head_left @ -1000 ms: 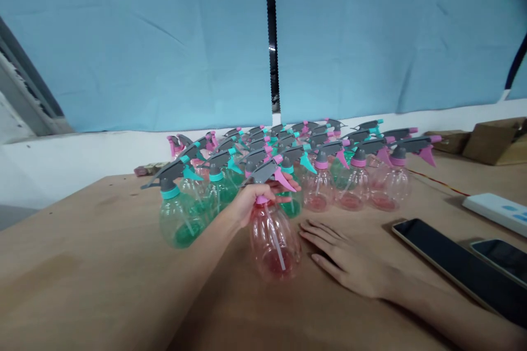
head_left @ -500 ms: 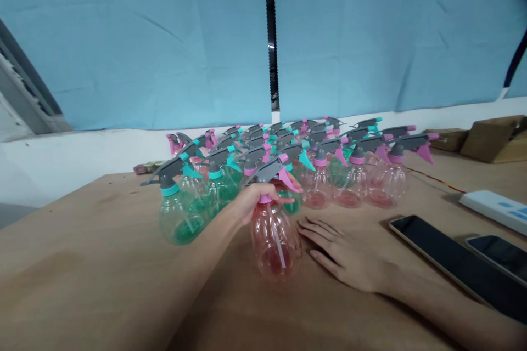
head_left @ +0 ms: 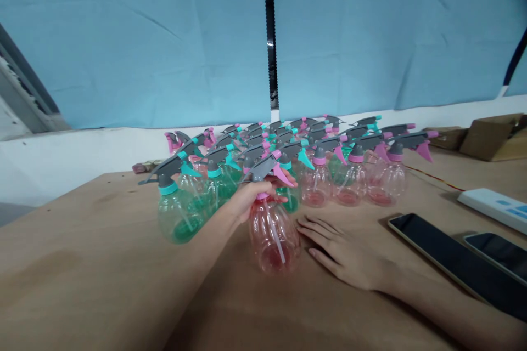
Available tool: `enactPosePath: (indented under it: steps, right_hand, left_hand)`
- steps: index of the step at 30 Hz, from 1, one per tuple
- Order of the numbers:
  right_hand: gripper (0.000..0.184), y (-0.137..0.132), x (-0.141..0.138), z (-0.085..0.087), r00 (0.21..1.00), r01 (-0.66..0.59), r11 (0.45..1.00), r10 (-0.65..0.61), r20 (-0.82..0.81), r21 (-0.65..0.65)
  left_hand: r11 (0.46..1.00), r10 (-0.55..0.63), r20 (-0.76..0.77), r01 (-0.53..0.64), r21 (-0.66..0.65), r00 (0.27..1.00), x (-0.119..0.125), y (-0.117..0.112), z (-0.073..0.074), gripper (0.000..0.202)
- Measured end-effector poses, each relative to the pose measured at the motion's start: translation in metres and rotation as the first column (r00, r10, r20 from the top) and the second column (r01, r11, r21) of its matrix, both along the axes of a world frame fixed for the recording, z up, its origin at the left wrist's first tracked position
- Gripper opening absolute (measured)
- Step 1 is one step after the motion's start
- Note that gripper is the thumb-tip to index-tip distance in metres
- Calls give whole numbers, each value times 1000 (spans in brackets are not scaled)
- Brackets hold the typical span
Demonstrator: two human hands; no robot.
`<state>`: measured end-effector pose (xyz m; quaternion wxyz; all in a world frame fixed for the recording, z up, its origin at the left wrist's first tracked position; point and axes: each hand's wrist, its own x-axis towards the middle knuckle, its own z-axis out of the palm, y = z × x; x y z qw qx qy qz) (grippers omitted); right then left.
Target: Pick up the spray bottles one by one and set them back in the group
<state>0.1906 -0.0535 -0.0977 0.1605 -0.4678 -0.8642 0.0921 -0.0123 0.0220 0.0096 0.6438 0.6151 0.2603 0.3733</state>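
My left hand [head_left: 251, 197] is wrapped round the neck of a clear pink spray bottle [head_left: 275, 241], just under its grey head and pink trigger. A white tube shows inside this bottle, which tilts slightly. My right hand [head_left: 341, 249] lies flat on the wooden table [head_left: 102, 274], fingers stretched toward the pink bottle. Behind my left hand stand several more spray bottles in rows, among them a green one [head_left: 179, 216] at the front left and a pink one [head_left: 316, 184] to the right. My left hand partly hides a green bottle [head_left: 291, 197].
On the right lie a black phone [head_left: 444, 258] and a second phone [head_left: 498, 252]. Beyond them are a white power strip [head_left: 494, 208] and a cardboard box [head_left: 494, 137]. A blue sheet [head_left: 164, 38] covers the wall behind the table.
My left hand and the pink spray bottle have shifted slightly up and to the left. My right hand stays flat on the table.
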Motion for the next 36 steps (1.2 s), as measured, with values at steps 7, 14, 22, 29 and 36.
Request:
enactPosePath:
  steps: [7,14,22,29,36]
  right_hand:
    - [49,0,0,-1,1000,-6,1000,6,-4,15]
    - [47,-1,-1,1,1000,-8,1000,8,-4,26]
    - [48,0,1,-1,1000,-18,999,18,2,43]
    - [47,1,1,-2,1000,-25,999,25,-13,43]
    - [48,1,1,-3,1000,-21,999,21,2,43]
  left_hand:
    - [993,114,-23,-115,-4,993,5,-2,2,30]
    - [993,104,24,-105,51,994,10,-8,1,17]
    - [998,25,75,-21,-58,997,2,0,-1,34]
    - [992,47,137,-30,-118,989,1,6,-8,37]
    - [995,45,127,-33,-92,991,1,6,-8,36]
